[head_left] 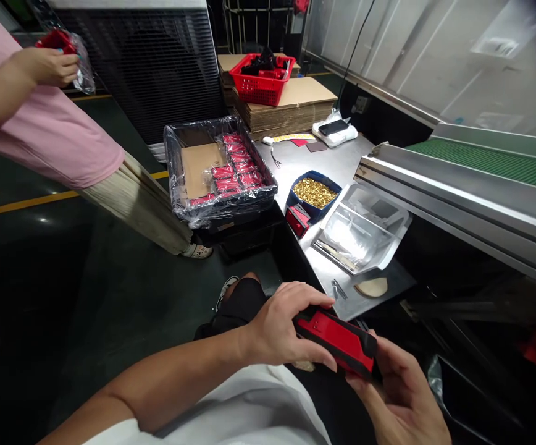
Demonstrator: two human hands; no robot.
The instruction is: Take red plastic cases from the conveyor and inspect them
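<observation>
Red-and-black casing (337, 341) sits low centre of the frame, clasped at both ends — left hand (281, 327) over its top, right hand (402, 389) cradling beneath — close to the lap for steadiness, the worktop (342, 164) with its blue tray of brass parts (315, 193) beyond.

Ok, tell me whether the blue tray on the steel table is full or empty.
Full: the blue tray holds a heap of small gold parts reaching about to its rim.
</observation>
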